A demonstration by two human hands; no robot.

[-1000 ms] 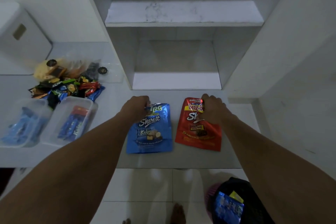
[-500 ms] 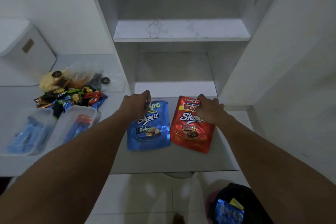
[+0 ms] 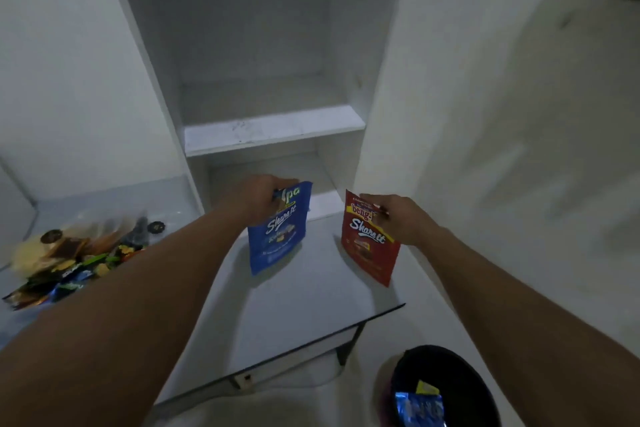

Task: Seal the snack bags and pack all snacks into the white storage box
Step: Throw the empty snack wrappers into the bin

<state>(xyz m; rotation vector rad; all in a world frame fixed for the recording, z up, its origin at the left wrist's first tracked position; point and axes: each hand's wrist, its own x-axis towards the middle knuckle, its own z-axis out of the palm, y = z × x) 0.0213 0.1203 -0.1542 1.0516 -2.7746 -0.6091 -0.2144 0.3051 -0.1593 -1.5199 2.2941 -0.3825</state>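
Snack pile (image 3: 69,263): one loose heap of small wrapped snacks on the bench (image 3: 294,315), far left; too blurred to count.
Left hand (image 3: 258,199): one, its grip clamped on the top edge of the blue snack bag.
Blue snack bag (image 3: 277,236): one, printed "Share it", hanging tilted above the bench.
Shelf unit (image 3: 273,128): one, white, two shelf boards showing behind the bags.
Red snack bag (image 3: 367,243): one, also "Share it", hanging well apart from the blue one.
Right hand (image 3: 398,218): one, its grip pinching the red bag's top.
Black bin (image 3: 446,381): one, on the floor at lower right, holding one blue wrapper (image 3: 419,409).
Change: half a second ago both bags lay flat on the bench, nearly touching; now both are lifted and apart.
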